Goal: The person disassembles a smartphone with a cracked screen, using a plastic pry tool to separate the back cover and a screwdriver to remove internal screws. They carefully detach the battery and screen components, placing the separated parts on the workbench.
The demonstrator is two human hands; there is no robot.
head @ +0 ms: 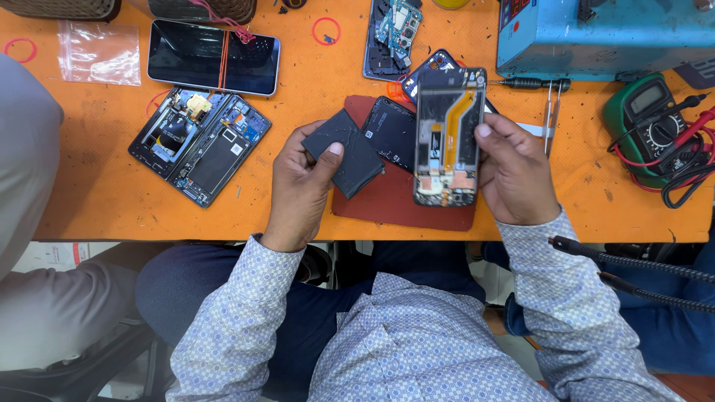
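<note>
Left hand (pixel 298 186) fingers clamped on a flat dark-grey rectangular phone battery (pixel 344 152), thumb pressed on top. Right hand (pixel 514 175) fingers grip the side of an opened black phone frame with an orange flex cable (pixel 448 138), held upright above a dark red mat (pixel 395 205) on the orange tabletop (pixel 97 193). A second black battery (pixel 392 132) lies flat between the two sets of fingers.

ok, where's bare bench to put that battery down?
Bare orange bench lies left of the left hand, below the two opened phones, and between right hand and multimeter. The red mat and top edge are crowded.
</note>
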